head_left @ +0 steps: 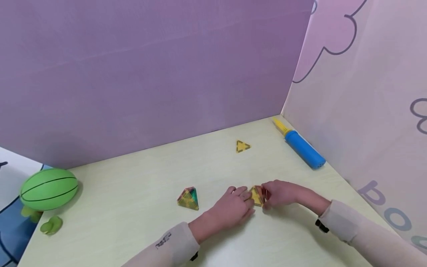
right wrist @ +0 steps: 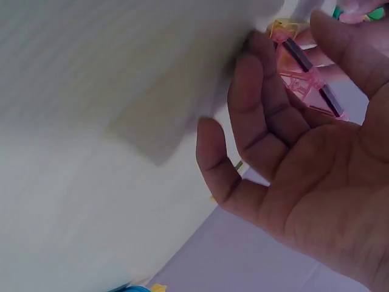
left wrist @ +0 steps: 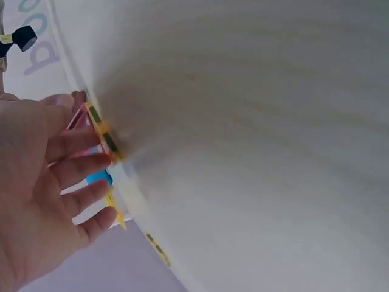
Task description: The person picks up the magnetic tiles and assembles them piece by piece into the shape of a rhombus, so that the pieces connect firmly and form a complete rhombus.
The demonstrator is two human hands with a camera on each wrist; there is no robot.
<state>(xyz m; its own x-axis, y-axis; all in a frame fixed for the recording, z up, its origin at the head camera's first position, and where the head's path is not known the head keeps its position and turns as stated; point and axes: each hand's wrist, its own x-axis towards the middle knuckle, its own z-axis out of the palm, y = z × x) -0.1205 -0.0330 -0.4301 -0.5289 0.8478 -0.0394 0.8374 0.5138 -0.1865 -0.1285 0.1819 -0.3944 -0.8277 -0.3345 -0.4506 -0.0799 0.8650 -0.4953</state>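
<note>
Translucent triangular magnetic tiles stand joined as a small yellow-and-red pyramid (head_left: 257, 195) between the two hands. On its right, the right hand (head_left: 279, 193) grips it between thumb and bent fingers; the red tile (right wrist: 298, 80) shows between them in the right wrist view. From the other side, the left hand (head_left: 233, 207) reaches in with fingers extended, its fingertips at the yellow tile (left wrist: 103, 131). Left of the hands sits a second tile pyramid (head_left: 188, 199), with yellow, red and green faces. A single yellow triangle tile (head_left: 242, 146) lies flat farther back.
A blue hand pump (head_left: 304, 149) with a yellow nozzle lies by the right wall. At the table's left edge are a green striped ball (head_left: 49, 189) and a small green toy (head_left: 51, 225). A purple panel (head_left: 150, 74) borders the back of the table (head_left: 110, 207).
</note>
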